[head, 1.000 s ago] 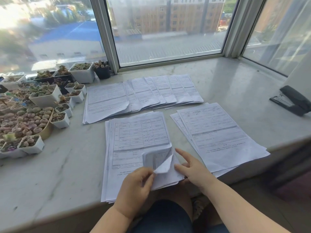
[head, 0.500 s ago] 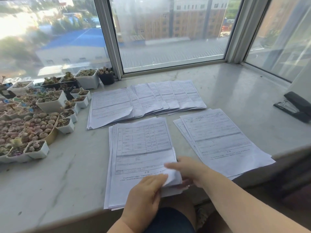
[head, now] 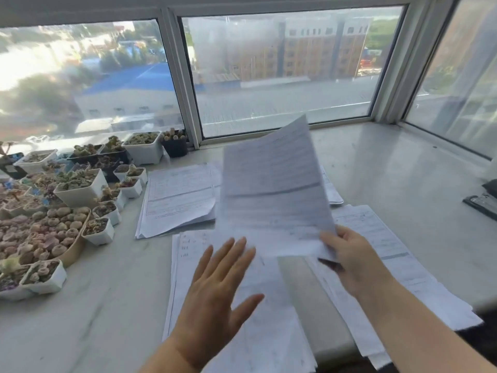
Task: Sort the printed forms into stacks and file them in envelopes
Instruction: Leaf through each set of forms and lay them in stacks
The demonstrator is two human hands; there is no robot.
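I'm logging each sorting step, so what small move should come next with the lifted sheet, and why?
Probably carry the lifted sheet to one of the other stacks and lay it down: the right hand pinches its lower corner in mid-air, while the left hand hovers open over the near stack. Which stack fits, the blurred print does not show.

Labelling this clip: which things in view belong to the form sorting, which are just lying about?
In the job:
- lifted sheet, pinched by right hand
- near stack under open left hand
- far stack
- right stack

Lying about:
- succulent pots
- stapler
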